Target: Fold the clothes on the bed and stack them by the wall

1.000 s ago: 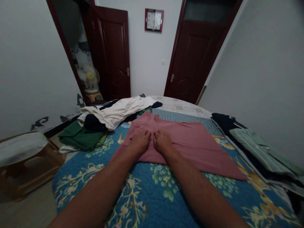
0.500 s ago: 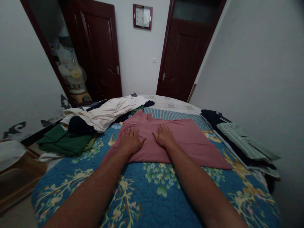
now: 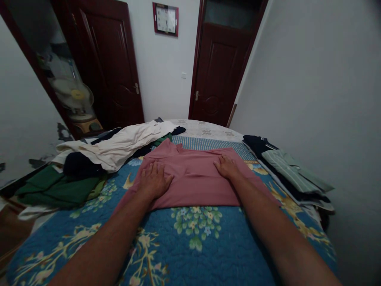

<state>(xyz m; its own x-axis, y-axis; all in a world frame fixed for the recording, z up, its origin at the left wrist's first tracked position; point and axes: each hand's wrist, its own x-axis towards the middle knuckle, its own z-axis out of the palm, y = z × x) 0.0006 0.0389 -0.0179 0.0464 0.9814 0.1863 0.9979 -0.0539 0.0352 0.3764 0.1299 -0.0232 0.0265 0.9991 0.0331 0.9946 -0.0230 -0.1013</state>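
Note:
A pink shirt lies spread flat across the bed in front of me, its collar toward the far side on the left. My left hand rests flat on the shirt's left part, fingers outstretched. On the right part of the shirt lies my right hand, palm down with its fingers extended. Neither hand grips the cloth. A few shallow creases run through the fabric between the hands. Both forearms cross the near edge of the shirt.
Under the shirt is a blue floral quilt. A loose heap with a cream garment and a green garment sits on the left. Folded clothes are stacked along the right wall. Two dark red doors and a wall clock are beyond.
My right hand has slid rightward over the pink shirt, away from my left hand. The left hand stays on the shirt's left part. The camera view has turned slightly right.

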